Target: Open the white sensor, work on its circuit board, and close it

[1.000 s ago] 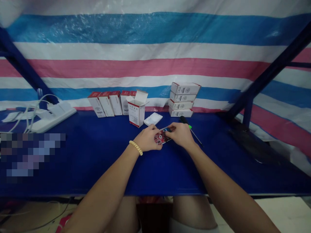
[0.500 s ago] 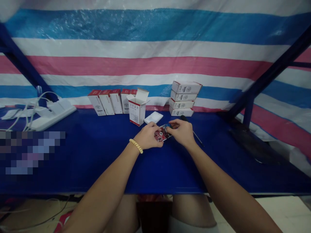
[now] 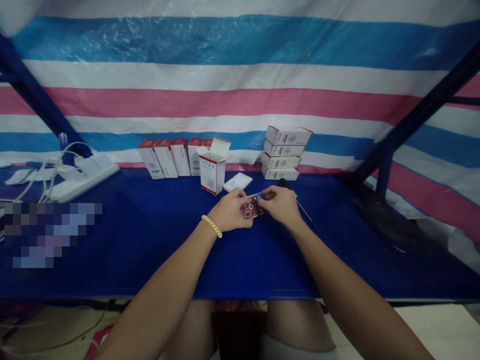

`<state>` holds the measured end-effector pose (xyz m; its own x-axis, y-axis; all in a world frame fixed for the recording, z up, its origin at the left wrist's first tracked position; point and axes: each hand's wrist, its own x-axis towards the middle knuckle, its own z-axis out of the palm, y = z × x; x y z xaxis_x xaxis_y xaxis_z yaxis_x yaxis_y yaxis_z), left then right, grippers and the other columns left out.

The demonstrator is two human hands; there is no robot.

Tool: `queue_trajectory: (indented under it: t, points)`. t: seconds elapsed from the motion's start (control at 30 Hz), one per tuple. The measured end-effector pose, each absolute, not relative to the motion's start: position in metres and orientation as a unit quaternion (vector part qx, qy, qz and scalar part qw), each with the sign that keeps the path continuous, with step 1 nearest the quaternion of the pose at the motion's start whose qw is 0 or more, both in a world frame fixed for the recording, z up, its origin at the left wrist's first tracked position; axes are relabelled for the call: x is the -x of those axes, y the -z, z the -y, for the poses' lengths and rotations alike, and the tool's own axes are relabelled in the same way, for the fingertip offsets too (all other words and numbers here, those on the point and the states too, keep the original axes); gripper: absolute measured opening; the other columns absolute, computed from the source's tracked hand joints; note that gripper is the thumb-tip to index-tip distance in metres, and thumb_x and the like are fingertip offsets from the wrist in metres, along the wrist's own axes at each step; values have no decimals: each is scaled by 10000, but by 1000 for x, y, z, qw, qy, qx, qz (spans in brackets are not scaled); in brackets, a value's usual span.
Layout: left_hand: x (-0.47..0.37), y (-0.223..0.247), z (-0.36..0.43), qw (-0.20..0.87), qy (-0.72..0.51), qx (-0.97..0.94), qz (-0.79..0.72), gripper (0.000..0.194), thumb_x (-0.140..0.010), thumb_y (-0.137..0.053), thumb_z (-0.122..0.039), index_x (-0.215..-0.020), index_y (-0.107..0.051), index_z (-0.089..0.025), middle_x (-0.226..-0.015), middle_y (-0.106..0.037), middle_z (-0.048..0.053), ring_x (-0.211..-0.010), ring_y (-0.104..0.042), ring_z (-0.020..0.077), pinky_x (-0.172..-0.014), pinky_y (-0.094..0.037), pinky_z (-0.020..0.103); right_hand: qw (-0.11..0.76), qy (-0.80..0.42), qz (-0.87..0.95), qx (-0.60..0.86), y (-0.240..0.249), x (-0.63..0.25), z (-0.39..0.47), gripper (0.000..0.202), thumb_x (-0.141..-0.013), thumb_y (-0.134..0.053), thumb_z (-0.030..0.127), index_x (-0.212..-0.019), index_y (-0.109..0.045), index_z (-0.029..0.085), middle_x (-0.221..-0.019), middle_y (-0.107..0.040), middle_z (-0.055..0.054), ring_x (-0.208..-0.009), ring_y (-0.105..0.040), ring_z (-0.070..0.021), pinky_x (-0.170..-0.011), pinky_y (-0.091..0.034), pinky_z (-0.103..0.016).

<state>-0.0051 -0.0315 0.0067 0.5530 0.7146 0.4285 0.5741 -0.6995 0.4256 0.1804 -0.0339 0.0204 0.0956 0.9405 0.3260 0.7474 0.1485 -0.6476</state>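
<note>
Striped plastic sheeting in white, blue and pink, hung behind a dark blue table.

Principal item: one small red circuit board, with dark components, a pale ring near its middle, a whitish edge and a blue part toward the right end. Location: between the two hands, over the middle of the table, tilted up to the right; from my remote view I cannot tell whether it touches the tabletop.

Changes, against one second ago: grip much the same, board still between the hands. Screwdriver, black-handled, beside the right hand: its green band showed more fully then; I now see only a sliver of it.

Left hand, with a yellow twisted band at the wrist: fingers curled, grasping the board's left end, thumb along the near edge. Right hand: thumb and fingers nearly closed at the right end; I cannot tell whether they pinch a separate small part.

Nearby: white tray-like piece, just beyond the left hand; one white-and-red carton, upright, flap raised; four cartons, stacked.
</note>
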Motion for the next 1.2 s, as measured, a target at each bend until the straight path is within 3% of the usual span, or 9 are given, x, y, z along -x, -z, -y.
queue_trajectory:
  t: [0.17, 0.3, 0.43, 0.6, 0.73, 0.97, 1.2]
  points:
    - [7, -7, 31, 125, -340, -864, -349, 347, -635, -725, -282, -973, -691, -210, -1045, -551, 39, -880, -600, 188, -852, -520, 349, 413, -179, 659, 603, -17, -185, 29, 254, -635, -680, 339, -799, -696, 145, -692, -664, -42, -641, -591, -141, -645, -481, -297]
    - [9, -9, 31, 122, -398, -853, -315, 372, -638, -718, -237, -1005, -673, -201, -1061, -562, 44, -917, -601, 189, -873, -517, 357, 476, -254, 629, 560, -14, -190, 22, 383, -613, -723, 386, -898, -674, 135, -786, -666, -60, -700, -593, -148, -682, -511, -322]
    - [9, -10, 32, 127, -444, -835, -298, 424, -642, -720, -233, -1060, -653, -208, -1086, -573, 50, -939, -605, 195, -880, -518, 386, 482, -412, 565, 528, -18, -188, 23, 409, -655, -709, 431, -946, -636, 153, -871, -673, -80, -699, -606, -151, -553, -511, -279]
    - [11, -11, 30, 111, -457, -841, -268, 465, -661, -714, -240, -1116, -632, -192, -1109, -574, 65, -960, -604, 195, -890, -513, 393, 462, -588, 498, 440, -25, -184, 31, 365, -743, -637, 495, -863, -613, 151, -771, -644, -74, -600, -585, -139, -442, -511, -264]
    - [14, -12, 29, 123, -429, -848, -285, 464, -649, -718, -220, -1104, -629, -192, -1098, -569, 68, -990, -598, 209, -903, -510, 395, 460, -592, 497, 437, -26, -183, 33, 334, -729, -673, 448, -852, -612, 143, -746, -633, -62, -600, -588, -129, -438, -510, -242]
    - [16, -12, 26, 123, -403, -857, -296, 455, -650, -730, -217, -1092, -621, -200, -1104, -553, 66, -1029, -583, 223, -931, -497, 406, 484, -549, 529, 429, -18, -179, 30, 394, -681, -699, 508, -830, -607, 155, -709, -622, -21, -584, -585, -117, -441, -516, -235]
    - [15, -6, 24, 100, -399, -861, -299, 473, -658, -720, -202, -1117, -610, -169, -1108, -540, 76, -1013, -587, 209, -927, -499, 376, 487, -520, 547, 440, -11, -177, 27, 331, -723, -660, 474, -825, -600, 165, -728, -623, -27, -575, -587, -121, -459, -535, -271]
